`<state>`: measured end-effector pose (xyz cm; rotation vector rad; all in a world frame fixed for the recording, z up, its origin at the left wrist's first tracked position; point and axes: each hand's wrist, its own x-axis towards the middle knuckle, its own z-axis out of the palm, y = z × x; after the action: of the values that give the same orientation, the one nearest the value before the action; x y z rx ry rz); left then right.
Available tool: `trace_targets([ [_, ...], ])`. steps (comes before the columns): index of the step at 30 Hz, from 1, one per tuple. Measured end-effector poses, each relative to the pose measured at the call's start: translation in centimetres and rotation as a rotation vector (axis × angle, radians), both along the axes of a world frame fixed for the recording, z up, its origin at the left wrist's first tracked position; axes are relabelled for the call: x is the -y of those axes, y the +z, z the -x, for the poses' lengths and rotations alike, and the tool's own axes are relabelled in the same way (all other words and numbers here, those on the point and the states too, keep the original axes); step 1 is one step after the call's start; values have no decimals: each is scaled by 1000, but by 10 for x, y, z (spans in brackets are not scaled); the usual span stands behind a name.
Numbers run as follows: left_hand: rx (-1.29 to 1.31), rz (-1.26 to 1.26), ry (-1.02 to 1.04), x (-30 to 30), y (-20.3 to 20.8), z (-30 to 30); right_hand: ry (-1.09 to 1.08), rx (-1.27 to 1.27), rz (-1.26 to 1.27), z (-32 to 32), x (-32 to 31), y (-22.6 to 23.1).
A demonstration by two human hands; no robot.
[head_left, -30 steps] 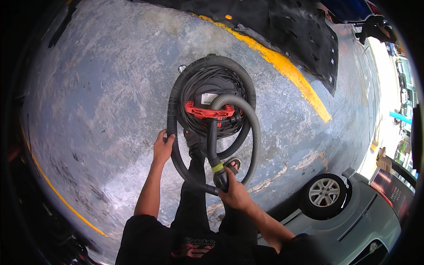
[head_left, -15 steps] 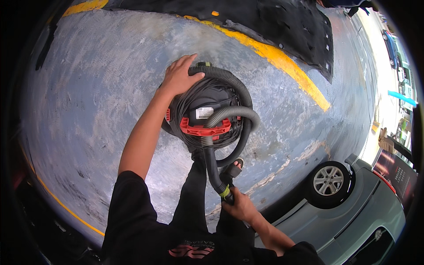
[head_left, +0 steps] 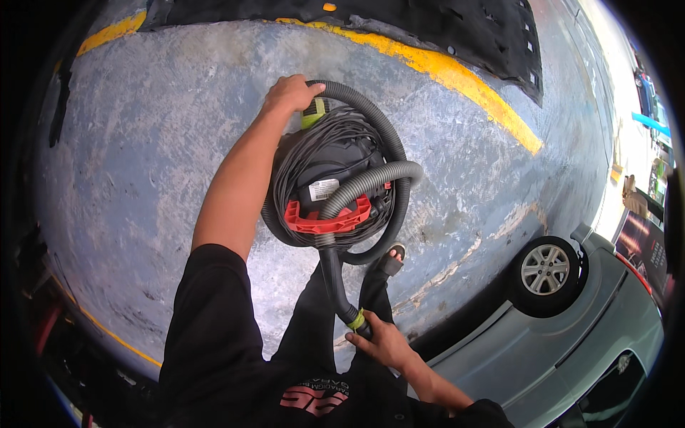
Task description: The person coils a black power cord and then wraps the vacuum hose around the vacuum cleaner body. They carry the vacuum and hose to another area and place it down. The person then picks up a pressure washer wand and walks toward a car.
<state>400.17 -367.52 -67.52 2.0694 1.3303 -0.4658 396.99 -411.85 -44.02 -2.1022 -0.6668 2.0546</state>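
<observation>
A canister vacuum cleaner (head_left: 341, 170) with a black top stands on the floor before my feet. Its power cord (head_left: 289, 187) is wound in many loops around the body, and a red carrying handle (head_left: 327, 225) faces me. A ribbed grey-black vacuum hose (head_left: 382, 118) curls over and around it. At the far side, my left hand (head_left: 291, 93) is closed over the hose, beside a cuff with yellow-green tape (head_left: 314, 113). Close to my right thigh, my right hand (head_left: 387, 344) grips the hose's black end, just below another yellow-green band (head_left: 357, 319).
A silver car (head_left: 564, 335) with its wheel (head_left: 545, 269) stands at the right. Beyond the vacuum, a black mat (head_left: 457, 36) lies on the worn grey floor (head_left: 157, 157) past a yellow painted line (head_left: 457, 75). My sandalled foot (head_left: 392, 260) is close behind the vacuum.
My left hand has moved outward and closed over the hose, raising its far loop off the cord. The far taped cuff shows more. My right hand keeps its hold on the near end.
</observation>
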Motion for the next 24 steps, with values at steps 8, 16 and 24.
trace_targets([
  [8, 200, 355, 223, 3, -51, 40, -18, 32, -78, 2, -2, -12],
  [16, 243, -388, -249, 93, 7, 126, -114, 122, -193, 4, -9, -16],
  [24, 428, 608, 1243, 269, -13, 248, -97, 150, -162, 1, -17, -23],
])
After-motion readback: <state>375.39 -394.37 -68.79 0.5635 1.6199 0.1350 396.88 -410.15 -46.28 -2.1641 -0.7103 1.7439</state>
